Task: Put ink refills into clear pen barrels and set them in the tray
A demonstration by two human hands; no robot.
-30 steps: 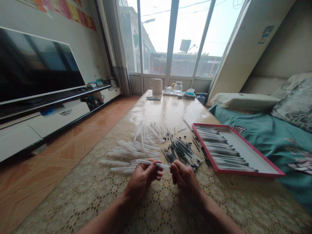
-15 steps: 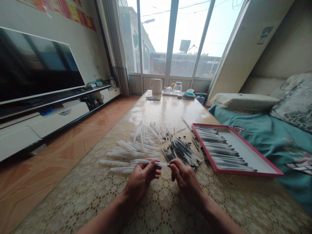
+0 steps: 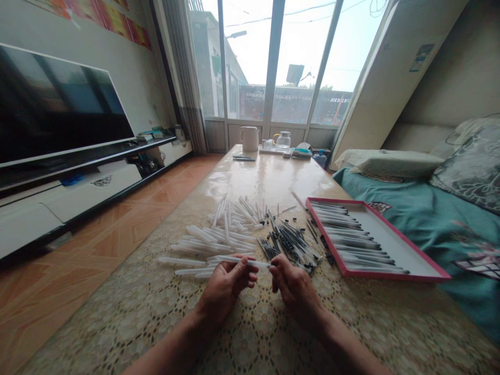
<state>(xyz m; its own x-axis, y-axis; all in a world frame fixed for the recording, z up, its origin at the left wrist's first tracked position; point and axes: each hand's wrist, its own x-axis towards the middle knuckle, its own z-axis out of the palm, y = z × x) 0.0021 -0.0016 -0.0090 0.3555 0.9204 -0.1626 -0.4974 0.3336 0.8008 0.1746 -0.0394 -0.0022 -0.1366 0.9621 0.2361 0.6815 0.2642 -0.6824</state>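
My left hand [image 3: 226, 281] is closed around a translucent white pen barrel [image 3: 255, 263], thumb on top, the barrel lying almost level. At the barrel's right end, my right hand [image 3: 292, 284] pinches a small dark end piece, mostly hidden by the fingers. Beyond my left hand lies a pile of white pen barrels [image 3: 219, 239]. Just past my right hand is a heap of thin black pen refills [image 3: 291, 237], with small black caps [image 3: 328, 255] scattered around it. To the right, a pink-rimmed box [image 3: 406, 239] holds a row of pens [image 3: 359, 237] with dark ends.
A patterned cloth covers the long table [image 3: 265, 333]. At its far end stand a pitcher [image 3: 249, 138], a glass jug [image 3: 283, 141] and a tissue pack [image 3: 301, 152]. A sofa [image 3: 422, 208] borders the right side; a TV cabinet [image 3: 97, 187] stands at left.
Both hands keep the same hold on the barrel. The whole view has shifted very slightly; nothing on the table has visibly moved.
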